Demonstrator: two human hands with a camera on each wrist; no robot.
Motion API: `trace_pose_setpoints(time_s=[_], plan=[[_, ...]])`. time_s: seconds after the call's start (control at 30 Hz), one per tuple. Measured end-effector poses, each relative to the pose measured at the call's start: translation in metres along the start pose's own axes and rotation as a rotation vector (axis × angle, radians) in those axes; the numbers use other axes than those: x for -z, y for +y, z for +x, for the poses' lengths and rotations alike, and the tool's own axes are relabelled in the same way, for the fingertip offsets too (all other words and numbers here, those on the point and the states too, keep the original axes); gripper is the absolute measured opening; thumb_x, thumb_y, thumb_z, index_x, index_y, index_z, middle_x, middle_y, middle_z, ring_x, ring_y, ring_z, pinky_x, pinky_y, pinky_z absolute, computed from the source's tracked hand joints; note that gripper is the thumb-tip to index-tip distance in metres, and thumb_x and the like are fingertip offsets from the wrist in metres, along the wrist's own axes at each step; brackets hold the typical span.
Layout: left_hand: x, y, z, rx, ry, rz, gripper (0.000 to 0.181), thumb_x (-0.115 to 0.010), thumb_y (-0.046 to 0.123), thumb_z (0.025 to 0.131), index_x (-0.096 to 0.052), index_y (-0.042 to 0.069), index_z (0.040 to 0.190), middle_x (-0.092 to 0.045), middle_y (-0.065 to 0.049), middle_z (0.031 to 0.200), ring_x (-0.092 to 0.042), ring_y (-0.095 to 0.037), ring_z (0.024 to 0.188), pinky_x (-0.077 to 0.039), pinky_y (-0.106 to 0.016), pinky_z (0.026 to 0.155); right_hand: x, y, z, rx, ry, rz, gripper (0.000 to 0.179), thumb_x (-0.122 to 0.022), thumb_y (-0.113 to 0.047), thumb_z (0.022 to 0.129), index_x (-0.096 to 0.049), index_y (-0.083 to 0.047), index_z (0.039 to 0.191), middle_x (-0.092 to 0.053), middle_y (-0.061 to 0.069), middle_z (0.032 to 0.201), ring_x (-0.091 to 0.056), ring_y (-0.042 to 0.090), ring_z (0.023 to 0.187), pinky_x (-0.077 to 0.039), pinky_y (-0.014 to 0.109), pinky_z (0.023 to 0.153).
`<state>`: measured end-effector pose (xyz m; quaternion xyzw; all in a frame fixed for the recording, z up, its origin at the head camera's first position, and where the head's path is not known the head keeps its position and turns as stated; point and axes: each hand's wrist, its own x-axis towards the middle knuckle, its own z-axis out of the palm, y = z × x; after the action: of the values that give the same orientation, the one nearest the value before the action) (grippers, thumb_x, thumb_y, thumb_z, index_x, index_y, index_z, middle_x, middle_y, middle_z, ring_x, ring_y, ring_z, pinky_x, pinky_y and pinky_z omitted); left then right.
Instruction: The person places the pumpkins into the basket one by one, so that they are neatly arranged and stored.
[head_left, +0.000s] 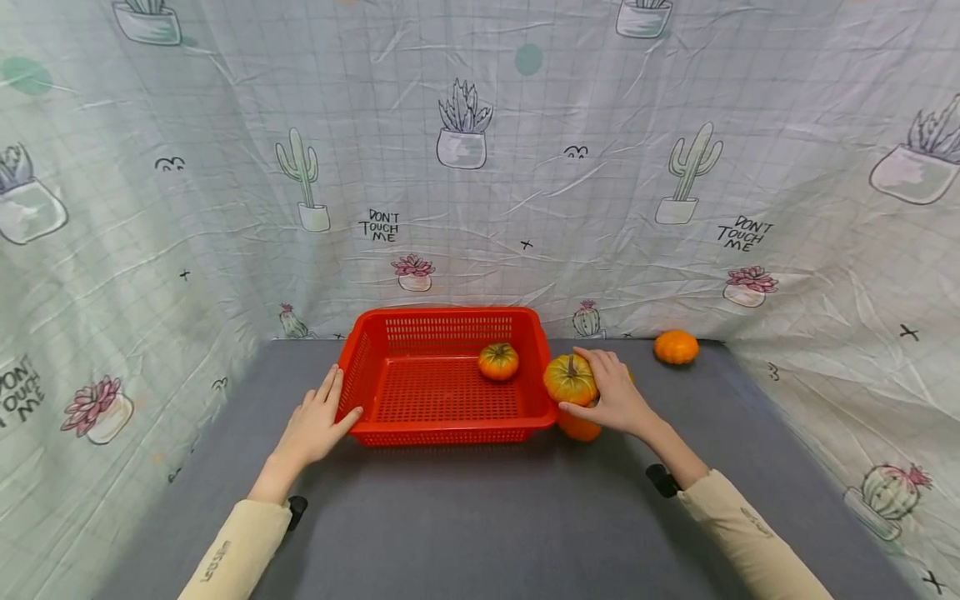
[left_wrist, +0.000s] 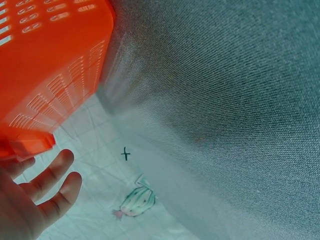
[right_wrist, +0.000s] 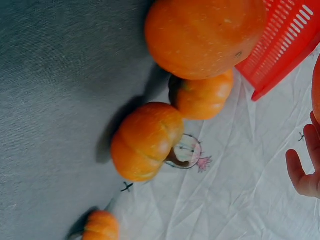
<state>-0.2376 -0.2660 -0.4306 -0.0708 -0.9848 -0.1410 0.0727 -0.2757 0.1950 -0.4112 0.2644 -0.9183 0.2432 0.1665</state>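
Observation:
My right hand (head_left: pixel 615 398) grips a yellow-orange pumpkin (head_left: pixel 569 379) with a stem on top, thumb at its near side and fingers at its far side. It is held beside the right wall of a red plastic basket (head_left: pixel 450 429). Only a sliver of this pumpkin (right_wrist: pixel 316 92) enters the right wrist view, at the fingertips. Inside the basket, a small orange pumpkin (head_left: pixel 498 362) lies toward the right. My left hand (head_left: pixel 313 423) rests at the basket's left front corner, fingers extended along the rim. In the left wrist view those fingers (left_wrist: pixel 52 172) reach out beside the rim.
Below the held pumpkin sits an orange pumpkin (head_left: pixel 578 427), close to the basket. Another pumpkin (right_wrist: pixel 147 142) shows beyond it in the right wrist view, with more around. One pumpkin (head_left: pixel 677 347) lies at the table's back right. A printed cloth (head_left: pixel 480 242) hangs behind the grey table (head_left: pixel 465 517).

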Motion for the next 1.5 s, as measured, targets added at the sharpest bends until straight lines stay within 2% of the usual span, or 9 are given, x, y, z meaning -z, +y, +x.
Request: trace_pose_setpoints(time_s=[0.4,0.57,0.73,0.87,1.0,1.17,1.5], plan=[[0.0,-0.001,0.0,-0.001,-0.015,-0.004,0.078,-0.047,0.043,0.087,-0.013,0.0,0.142,-0.013,-0.019,0.148,-0.034,-0.047,0.114,-0.032,-0.062,0.089,-0.003,-0.012,0.014,0.041,-0.012,0.008,0.08,-0.071,-0.047,0.067,-0.037,-0.011,0.131,-0.046,0.009,0.121,-0.039,0.024,0.105,-0.033,0.044,0.082],[0.001,-0.002,0.001,-0.004,-0.022,0.002,0.08,-0.043,0.048,0.087,-0.012,0.0,0.142,-0.013,-0.019,0.148,-0.034,-0.047,0.115,-0.031,-0.063,0.09,-0.007,-0.019,0.022,0.061,-0.039,-0.005,0.081,-0.069,-0.049,0.068,-0.037,-0.011,0.131,-0.046,0.008,0.121,-0.038,0.023,0.104,-0.034,0.043,0.082],[0.002,-0.001,0.002,-0.008,-0.019,0.003,0.078,-0.046,0.043,0.087,-0.013,-0.001,0.142,-0.013,-0.02,0.148,-0.034,-0.046,0.114,-0.031,-0.063,0.089,-0.01,-0.025,0.028,0.084,-0.053,-0.006,0.081,-0.069,-0.049,0.068,-0.039,-0.007,0.131,-0.046,0.01,0.122,-0.038,0.024,0.104,-0.034,0.045,0.082],[0.003,-0.001,0.001,-0.012,-0.014,0.009,0.078,-0.045,0.045,0.088,-0.013,-0.001,0.142,-0.014,-0.02,0.148,-0.035,-0.049,0.115,-0.031,-0.063,0.089,-0.014,-0.028,0.033,0.101,-0.076,-0.031,0.081,-0.067,-0.052,0.069,-0.037,-0.011,0.132,-0.045,0.009,0.124,-0.039,0.024,0.108,-0.034,0.046,0.083],[0.003,0.0,0.0,-0.023,-0.013,0.013,0.078,-0.04,0.049,0.089,-0.014,-0.002,0.142,-0.014,-0.02,0.148,-0.034,-0.052,0.116,-0.031,-0.063,0.088,-0.017,-0.03,0.034,0.092,-0.115,-0.04,0.082,-0.065,-0.055,0.07,-0.035,-0.013,0.134,-0.045,0.008,0.128,-0.039,0.025,0.113,-0.033,0.048,0.085],[0.002,0.0,0.0,-0.018,-0.019,0.009,0.08,-0.039,0.052,0.088,-0.013,-0.001,0.142,-0.013,-0.018,0.149,-0.034,-0.049,0.116,-0.031,-0.064,0.088,-0.021,-0.03,0.036,0.069,-0.157,-0.047,0.084,-0.062,-0.057,0.071,-0.032,-0.015,0.137,-0.043,0.008,0.131,-0.037,0.025,0.118,-0.032,0.048,0.088],[0.003,0.0,0.0,-0.024,-0.011,0.0,0.077,-0.044,0.045,0.088,-0.014,-0.002,0.142,-0.013,-0.019,0.148,-0.036,-0.047,0.114,-0.033,-0.061,0.087,-0.03,-0.033,0.044,0.08,-0.175,-0.113,0.085,-0.058,-0.061,0.072,-0.028,-0.018,0.139,-0.042,0.005,0.132,-0.037,0.024,0.117,-0.031,0.045,0.088]])
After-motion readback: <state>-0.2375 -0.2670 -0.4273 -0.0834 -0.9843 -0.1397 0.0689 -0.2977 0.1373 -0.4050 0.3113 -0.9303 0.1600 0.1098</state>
